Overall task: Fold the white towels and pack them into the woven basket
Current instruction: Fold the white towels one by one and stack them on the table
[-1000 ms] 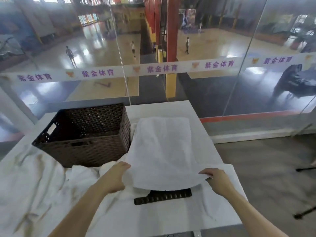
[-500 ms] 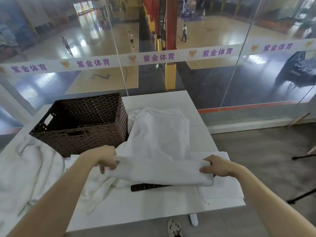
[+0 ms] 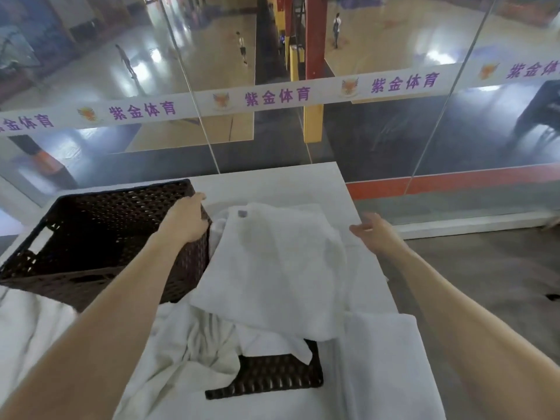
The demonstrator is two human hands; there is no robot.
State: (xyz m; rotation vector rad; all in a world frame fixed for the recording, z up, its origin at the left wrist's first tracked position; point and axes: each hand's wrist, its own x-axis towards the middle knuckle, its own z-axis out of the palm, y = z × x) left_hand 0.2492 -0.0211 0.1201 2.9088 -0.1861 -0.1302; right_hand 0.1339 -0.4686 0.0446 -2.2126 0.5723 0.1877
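A dark brown woven basket stands empty on the left of the white table. Beside it on the right lies a white towel, doubled over away from me, with a small grey tag at its far left corner. My left hand reaches over the basket's far right corner, fingers stretched out, and holds nothing that I can see. My right hand hovers at the towel's far right edge with relaxed fingers and is off the cloth.
A flat dark woven piece lies near me, partly under crumpled white towels. More white cloth is heaped at the left, and a flat towel lies at the right. A glass wall stands just behind the table.
Both hands carried the towel's near edge away from me, folding it over, and have let go. The hands are now at the far end of the towel.
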